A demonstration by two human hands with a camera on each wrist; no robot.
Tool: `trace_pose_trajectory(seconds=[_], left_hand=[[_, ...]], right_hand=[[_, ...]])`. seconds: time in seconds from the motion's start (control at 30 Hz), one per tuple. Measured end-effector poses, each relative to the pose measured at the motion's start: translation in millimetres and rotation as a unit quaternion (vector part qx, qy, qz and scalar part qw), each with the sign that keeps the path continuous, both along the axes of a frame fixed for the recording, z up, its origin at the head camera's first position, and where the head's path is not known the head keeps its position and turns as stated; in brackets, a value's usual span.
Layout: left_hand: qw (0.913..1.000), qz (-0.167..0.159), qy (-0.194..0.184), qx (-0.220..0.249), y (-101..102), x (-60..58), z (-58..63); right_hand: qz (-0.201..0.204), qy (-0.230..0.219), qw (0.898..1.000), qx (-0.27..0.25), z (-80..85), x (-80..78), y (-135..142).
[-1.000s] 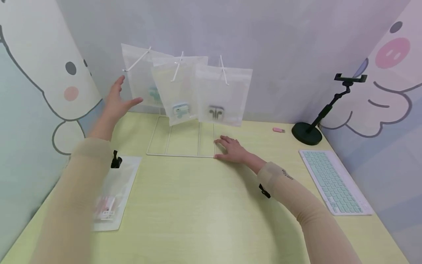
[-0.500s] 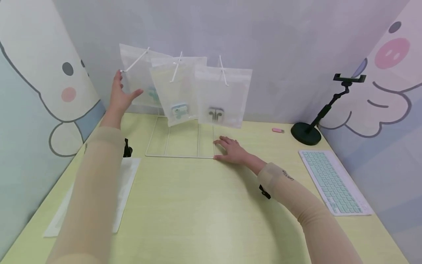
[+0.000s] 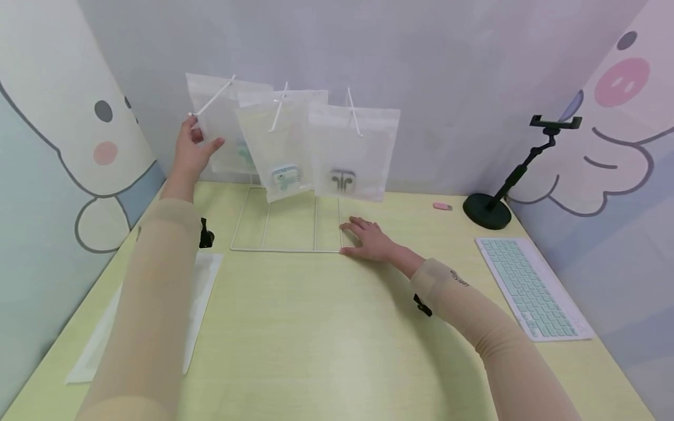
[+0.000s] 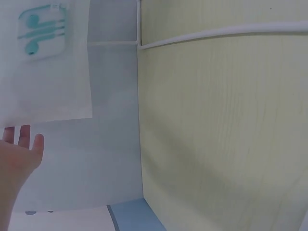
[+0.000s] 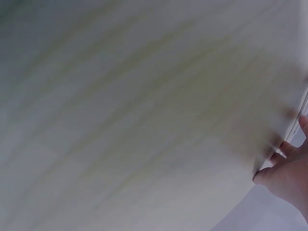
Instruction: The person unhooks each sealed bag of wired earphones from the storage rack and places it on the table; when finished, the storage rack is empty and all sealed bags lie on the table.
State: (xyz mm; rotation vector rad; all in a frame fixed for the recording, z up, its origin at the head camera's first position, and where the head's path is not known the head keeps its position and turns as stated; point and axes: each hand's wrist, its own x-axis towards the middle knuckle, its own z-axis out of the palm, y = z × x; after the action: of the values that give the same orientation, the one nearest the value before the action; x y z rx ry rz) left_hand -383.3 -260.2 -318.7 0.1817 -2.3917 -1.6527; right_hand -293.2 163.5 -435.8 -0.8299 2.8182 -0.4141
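Observation:
Three translucent bags hang from the hooks of a white wire stand (image 3: pixel 284 251). The left bag (image 3: pixel 223 126) shows teal earphones (image 4: pixel 42 31) in the left wrist view. A middle bag (image 3: pixel 281 137) holds a pale blue case, and the right bag (image 3: pixel 355 146) holds dark earphones. My left hand (image 3: pixel 191 151) is at the left bag's outer edge, fingers up near the hook tip, thumb apart; whether the fingertips touch the bag or the hook is unclear. My right hand (image 3: pixel 368 238) rests at the stand's front right corner with fingers spread, touching the wire base.
Another white bag (image 3: pixel 202 292) lies on the table under my left forearm. At the right are a pink USB stick (image 3: pixel 442 206), a black phone holder (image 3: pixel 487 210) and a mint keyboard (image 3: pixel 532 289). A wall stands close behind the stand.
My left hand has moved up and slightly inward to the left bag's edge, its fingers bending a little. The right hand stays at the stand's corner.

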Motion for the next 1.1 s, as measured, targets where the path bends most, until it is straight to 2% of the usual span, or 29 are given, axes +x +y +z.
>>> trace_pose_trajectory(seconds=[0.23, 0.4, 0.6, 0.93, 1.1], left_hand=[[0.9987, 0.041, 0.03, -0.004, 1, 2.6, -5.4], [0.9962, 0.061, 0.061, -0.015, -7, 11.7, -7.6], [0.9925, 0.07, 0.087, -0.052, -14, 26.5, -6.7], [0.9851, 0.086, 0.139, -0.053, -17, 38.7, -0.4], [0.9806, 0.09, 0.163, -0.061, -19, 48.6, 1.6]], right_hand=[[0.003, 0.005, 1.0, 0.0, -0.7, -2.4, 2], [0.007, -0.002, 1.0, -0.004, -0.8, -4.6, 0], [0.01, -0.001, 1.0, 0.005, -0.9, -7.2, -2], [0.006, -0.002, 1.0, 0.01, -0.1, -7.9, 1], [0.007, 0.0, 1.0, 0.005, -0.7, -8.2, 2]])
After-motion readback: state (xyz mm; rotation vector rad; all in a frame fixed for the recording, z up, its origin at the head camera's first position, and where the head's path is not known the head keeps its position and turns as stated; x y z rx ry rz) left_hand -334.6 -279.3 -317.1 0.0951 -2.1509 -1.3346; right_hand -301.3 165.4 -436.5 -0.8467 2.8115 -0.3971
